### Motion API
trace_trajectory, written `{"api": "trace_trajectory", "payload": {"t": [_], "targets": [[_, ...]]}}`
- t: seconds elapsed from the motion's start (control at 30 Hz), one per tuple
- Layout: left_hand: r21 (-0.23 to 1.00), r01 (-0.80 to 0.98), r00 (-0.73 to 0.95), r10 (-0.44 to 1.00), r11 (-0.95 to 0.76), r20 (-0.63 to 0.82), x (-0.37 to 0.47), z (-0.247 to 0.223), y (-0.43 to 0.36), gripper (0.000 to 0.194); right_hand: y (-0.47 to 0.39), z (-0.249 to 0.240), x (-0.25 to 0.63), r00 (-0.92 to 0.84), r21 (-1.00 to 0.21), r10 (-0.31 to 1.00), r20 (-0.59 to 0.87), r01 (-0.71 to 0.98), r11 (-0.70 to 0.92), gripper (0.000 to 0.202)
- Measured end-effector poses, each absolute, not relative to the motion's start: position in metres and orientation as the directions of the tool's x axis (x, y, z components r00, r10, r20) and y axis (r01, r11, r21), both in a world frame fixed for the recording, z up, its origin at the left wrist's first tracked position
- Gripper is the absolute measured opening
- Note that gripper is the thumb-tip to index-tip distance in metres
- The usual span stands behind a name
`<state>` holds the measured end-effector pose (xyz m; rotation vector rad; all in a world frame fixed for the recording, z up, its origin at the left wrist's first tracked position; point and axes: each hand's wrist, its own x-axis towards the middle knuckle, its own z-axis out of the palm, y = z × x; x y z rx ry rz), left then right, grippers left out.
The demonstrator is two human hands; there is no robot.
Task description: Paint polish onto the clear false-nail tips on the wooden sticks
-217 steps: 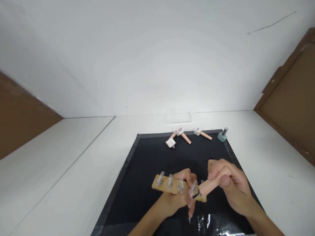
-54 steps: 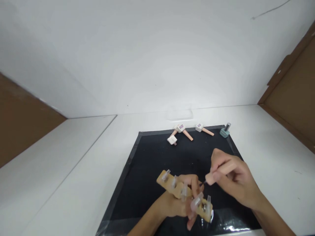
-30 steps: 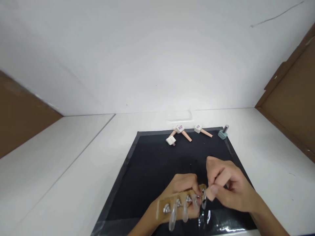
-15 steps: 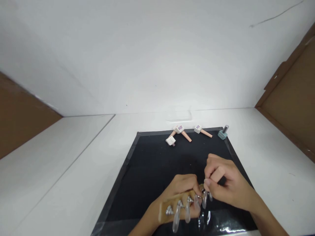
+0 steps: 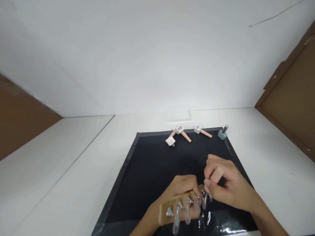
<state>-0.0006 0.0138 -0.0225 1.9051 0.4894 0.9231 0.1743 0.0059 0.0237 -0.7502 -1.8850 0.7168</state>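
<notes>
And the tan strip (image 5: 163, 209) is slanting away rightward, the left hand (image 5: 183, 185) gripping it, its far end pointing to the right hand (image 5: 228, 183), which is pinching a peach handle (image 5: 217, 174) beside clear tips (image 5: 205, 201), contact unclear; white bottles (image 5: 170, 141) are lying beyond.
</notes>
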Motion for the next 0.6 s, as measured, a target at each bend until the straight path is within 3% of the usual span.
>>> {"api": "trace_trajectory", "payload": {"t": [0.33, 0.47, 0.6], "targets": [[0.89, -0.015, 0.618, 0.696, -0.455, 0.367, -0.0018, -0.024, 0.0126, 0.015, 0.0072, 0.0234, 0.1744, -0.293, -0.74, 0.759, 0.582, 0.196, 0.643, 0.031], [0.902, -0.008, 0.604, 0.717, -0.432, 0.349, -0.0006, -0.023, 0.0146, 0.018, 0.0068, 0.024, 0.1717, -0.366, -0.742, 0.706, 0.606, 0.06, 0.668, 0.031], [0.895, -0.004, 0.577, 0.73, -0.446, 0.366, 0.0017, -0.0207, 0.0154, 0.019, 0.0059, 0.0251, 0.1703, -0.348, -0.747, 0.732, 0.586, 0.119, 0.654, 0.031]]}}
